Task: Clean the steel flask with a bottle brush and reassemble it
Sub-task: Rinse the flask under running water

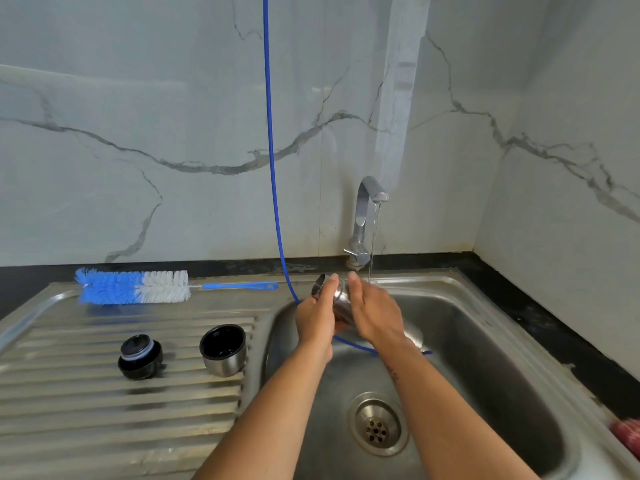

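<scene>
Over the sink basin point(485, 341), your left hand point(317, 320) grips the steel flask point(334, 299), tilted; right hand point(375, 315) lies flat against it, fingers straight. Rinse step, judged. Next: reach the bottle brush point(133, 287) on the draining surface point(104, 410).

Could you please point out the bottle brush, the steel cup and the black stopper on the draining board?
bottle brush point(133, 286): head view, on the bristles where blue meets white.
steel cup point(224, 362): head view, on its steel outer wall.
black stopper point(140, 362): head view, on its black lower body.
</scene>
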`<state>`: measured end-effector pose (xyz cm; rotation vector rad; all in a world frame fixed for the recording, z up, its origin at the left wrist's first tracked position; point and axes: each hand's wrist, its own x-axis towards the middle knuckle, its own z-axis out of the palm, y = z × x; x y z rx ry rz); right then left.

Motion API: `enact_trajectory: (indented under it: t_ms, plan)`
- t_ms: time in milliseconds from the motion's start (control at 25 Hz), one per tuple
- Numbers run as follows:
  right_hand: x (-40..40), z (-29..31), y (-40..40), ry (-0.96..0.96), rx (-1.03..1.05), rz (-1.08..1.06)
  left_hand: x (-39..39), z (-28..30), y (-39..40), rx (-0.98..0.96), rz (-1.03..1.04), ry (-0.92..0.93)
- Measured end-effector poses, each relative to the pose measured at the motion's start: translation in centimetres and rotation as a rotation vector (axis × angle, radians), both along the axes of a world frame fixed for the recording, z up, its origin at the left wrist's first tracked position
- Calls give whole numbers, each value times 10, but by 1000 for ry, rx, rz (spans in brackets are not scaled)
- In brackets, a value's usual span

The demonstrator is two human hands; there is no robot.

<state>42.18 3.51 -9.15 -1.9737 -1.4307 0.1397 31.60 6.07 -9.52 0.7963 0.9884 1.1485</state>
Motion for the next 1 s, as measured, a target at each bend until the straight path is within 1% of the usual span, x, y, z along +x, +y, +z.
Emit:
enact_trajectory:
  t_ms: [80, 120, 200, 280, 320, 440, 520, 560, 640, 680, 720, 800, 920, 1000]
  plan:
    - [-1, 2, -3, -94, 104, 81, -1, 4, 0, -4, 24, -62]
    - [6, -1, -6, -100, 103, 70, -5, 7, 2, -12, 47, -90]
    - [24, -12, -12, -34, -24, -48, -15, 11, 8, -15, 106, -97]
    - [33, -17, -14, -22, -144, -168, -18, 9, 10, -22, 111, -87]
    - [28, -14, -10, -47, -123, -163, -15, 9, 7, -28, 91, -85]
    - [-7, 10, -3, -137, 93, -1, 1, 8, -5, -10, -1, -45]
    - [-7, 10, -5, -143, 143, 28, 1, 10, -6, 11, 4, -48]
    - [3, 6, -9, -108, 111, 0, -4, 13, -4, 14, 25, -69]
    - [28, -6, -18, -4, -51, -121, -17, 17, 3, 9, 90, -104]
    - [34, -10, -21, 6, -121, -170, -21, 16, 6, 6, 111, -101]
    - [33, -10, -20, -17, -140, -187, -21, 17, 5, 3, 110, -90]
    - [15, -2, -9, -86, -28, -107, -12, 16, -2, 1, 68, -67]
    - [-10, 10, -4, -121, 164, 51, -3, 15, -7, 28, 40, -61]
    - [-4, 10, -11, -145, 172, 51, -8, 18, -3, 52, 95, -94]
